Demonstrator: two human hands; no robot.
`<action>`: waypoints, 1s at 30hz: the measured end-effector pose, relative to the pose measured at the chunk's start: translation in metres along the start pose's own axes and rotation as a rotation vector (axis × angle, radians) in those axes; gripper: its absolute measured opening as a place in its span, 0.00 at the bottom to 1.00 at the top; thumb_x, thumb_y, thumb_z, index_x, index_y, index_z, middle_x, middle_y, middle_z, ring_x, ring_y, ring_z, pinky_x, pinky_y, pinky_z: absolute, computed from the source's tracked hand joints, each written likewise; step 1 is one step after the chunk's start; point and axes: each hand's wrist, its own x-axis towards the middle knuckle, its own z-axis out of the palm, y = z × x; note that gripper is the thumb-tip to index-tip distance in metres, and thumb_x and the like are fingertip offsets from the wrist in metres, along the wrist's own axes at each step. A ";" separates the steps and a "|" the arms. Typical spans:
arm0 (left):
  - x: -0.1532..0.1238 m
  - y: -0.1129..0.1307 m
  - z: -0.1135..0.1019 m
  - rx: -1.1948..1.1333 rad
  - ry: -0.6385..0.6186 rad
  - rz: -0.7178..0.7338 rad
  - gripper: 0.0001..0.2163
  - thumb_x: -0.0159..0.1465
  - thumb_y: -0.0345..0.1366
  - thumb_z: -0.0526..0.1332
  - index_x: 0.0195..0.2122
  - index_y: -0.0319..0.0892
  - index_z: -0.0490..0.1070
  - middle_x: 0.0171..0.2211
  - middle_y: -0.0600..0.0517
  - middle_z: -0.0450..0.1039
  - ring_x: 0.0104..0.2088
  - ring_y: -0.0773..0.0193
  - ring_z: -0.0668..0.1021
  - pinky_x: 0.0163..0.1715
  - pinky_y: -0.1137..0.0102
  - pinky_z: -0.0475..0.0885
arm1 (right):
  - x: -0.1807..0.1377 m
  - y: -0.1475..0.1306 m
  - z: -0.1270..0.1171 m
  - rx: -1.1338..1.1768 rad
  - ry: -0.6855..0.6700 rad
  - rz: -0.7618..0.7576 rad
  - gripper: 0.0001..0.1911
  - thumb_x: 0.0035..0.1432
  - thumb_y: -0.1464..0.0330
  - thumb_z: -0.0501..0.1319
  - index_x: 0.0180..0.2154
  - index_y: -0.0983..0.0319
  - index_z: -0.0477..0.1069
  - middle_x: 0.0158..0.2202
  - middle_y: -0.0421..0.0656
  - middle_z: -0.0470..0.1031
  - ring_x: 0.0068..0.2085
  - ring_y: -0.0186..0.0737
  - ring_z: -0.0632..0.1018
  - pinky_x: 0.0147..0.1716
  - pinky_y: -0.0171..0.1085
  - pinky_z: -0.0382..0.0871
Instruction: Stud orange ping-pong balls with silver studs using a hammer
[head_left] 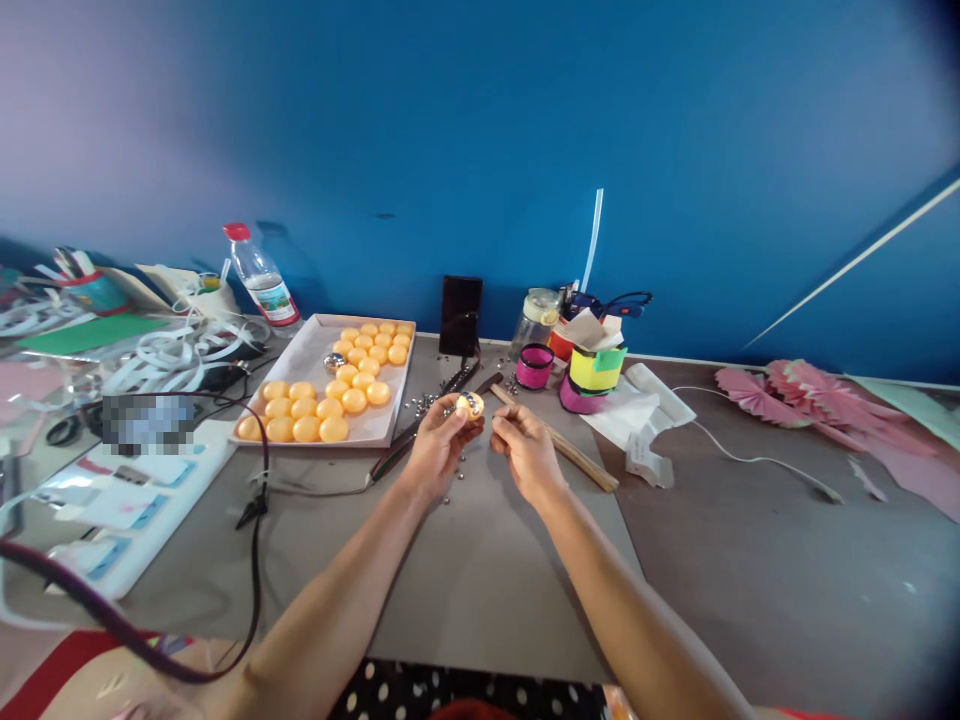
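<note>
- Beside the white tray (304,352), to its right and toward its near end, a rounded orange piece (472,404) partly covered with silver bits is grasped between the thumb and fingers of the left hand (439,447).
- Farther to the right of the tray, the right hand (529,450) is held just beside that piece, with thumb and forefinger brought together; whether anything small is pinched there cannot be told.
- Inside the tray, plain orange pieces (305,429) are set out in close rows, and one silver-covered piece (334,362) is placed among them.
- Just right of the tray, small silver beads (420,405) are scattered over the table.
- Well to the right of the tray, a wooden handle (581,455) is seen lying aslant, partly hidden by the right hand.
- Behind the tray, at its left, a red-capped bottle (271,297) is tilted.
- Right of the tray's far end, a dark slab (460,315) is propped upright.
</note>
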 end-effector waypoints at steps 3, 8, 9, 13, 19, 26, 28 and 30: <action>0.003 0.005 -0.004 -0.012 0.020 0.025 0.17 0.52 0.37 0.70 0.39 0.41 0.67 0.33 0.52 0.75 0.32 0.67 0.77 0.39 0.69 0.69 | -0.003 -0.003 -0.003 -0.387 -0.256 0.062 0.05 0.49 0.67 0.60 0.29 0.61 0.70 0.21 0.34 0.66 0.22 0.30 0.66 0.25 0.32 0.58; 0.005 0.007 -0.006 -0.024 0.035 0.038 0.17 0.52 0.37 0.70 0.40 0.42 0.66 0.33 0.51 0.75 0.32 0.67 0.77 0.39 0.69 0.69 | -0.022 -0.004 0.010 -0.995 -0.583 -0.017 0.06 0.51 0.70 0.61 0.34 0.61 0.73 0.35 0.41 0.75 0.34 0.37 0.73 0.33 0.34 0.61; 0.005 0.007 -0.006 -0.018 0.036 0.037 0.17 0.52 0.37 0.70 0.40 0.42 0.65 0.34 0.51 0.75 0.32 0.67 0.77 0.39 0.69 0.69 | -0.025 -0.003 0.013 -1.079 -0.619 -0.064 0.07 0.51 0.70 0.62 0.35 0.61 0.72 0.38 0.43 0.75 0.36 0.38 0.74 0.34 0.34 0.61; 0.005 0.007 -0.008 0.000 0.034 0.033 0.18 0.52 0.38 0.70 0.40 0.42 0.65 0.33 0.51 0.75 0.33 0.66 0.77 0.40 0.68 0.69 | -0.031 0.002 0.019 -1.246 -0.657 -0.153 0.08 0.57 0.74 0.55 0.35 0.62 0.72 0.41 0.45 0.75 0.37 0.38 0.75 0.35 0.34 0.61; 0.005 0.008 -0.007 -0.026 0.038 0.048 0.18 0.51 0.37 0.70 0.39 0.42 0.65 0.32 0.52 0.74 0.31 0.68 0.77 0.39 0.68 0.69 | -0.024 -0.004 0.010 -1.171 -0.555 -0.096 0.10 0.55 0.73 0.57 0.40 0.61 0.71 0.40 0.45 0.77 0.40 0.40 0.76 0.37 0.33 0.62; 0.006 0.007 -0.008 -0.027 0.034 0.045 0.17 0.52 0.37 0.70 0.39 0.42 0.65 0.32 0.52 0.74 0.31 0.67 0.77 0.40 0.68 0.70 | -0.019 0.001 0.004 -1.272 -0.546 -0.075 0.08 0.56 0.73 0.55 0.34 0.61 0.73 0.39 0.45 0.77 0.39 0.40 0.76 0.36 0.33 0.61; 0.006 0.007 -0.008 -0.028 0.033 0.047 0.17 0.52 0.37 0.70 0.39 0.42 0.65 0.33 0.52 0.74 0.31 0.67 0.77 0.40 0.68 0.70 | -0.019 0.002 0.005 -1.234 -0.552 -0.098 0.08 0.57 0.73 0.54 0.34 0.61 0.72 0.37 0.44 0.77 0.39 0.38 0.76 0.36 0.32 0.62; 0.006 0.008 -0.008 -0.028 0.033 0.051 0.17 0.52 0.37 0.70 0.40 0.42 0.66 0.33 0.52 0.74 0.31 0.68 0.77 0.39 0.68 0.70 | -0.019 -0.001 0.004 -1.200 -0.528 -0.134 0.08 0.57 0.73 0.54 0.34 0.60 0.72 0.37 0.43 0.76 0.39 0.37 0.76 0.36 0.32 0.62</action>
